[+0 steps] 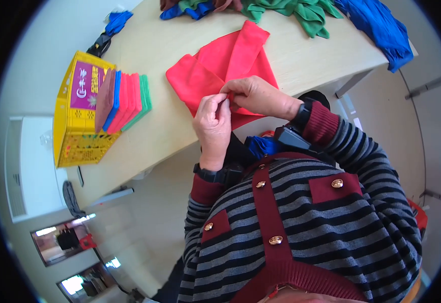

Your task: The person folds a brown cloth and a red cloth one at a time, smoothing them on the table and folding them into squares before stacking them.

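While folded cloths (124,101) sit stacked in the yellow basket (74,126), left hand (213,123) and right hand (256,96) pinch the red cloth's (220,63) edge, barely folded, with a pile of cloths (301,12) waiting.

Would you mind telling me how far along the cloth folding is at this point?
Done: several folded cloths stand stacked in the yellow basket. In hand: the left hand and right hand pinch one edge of the red cloth. Left: green cloths and blue cloths lie unfolded on the table.

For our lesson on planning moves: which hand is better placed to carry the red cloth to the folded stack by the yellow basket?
Probably the left hand: the folded stack and yellow basket lie on its side of the red cloth; the right hand would cross over.
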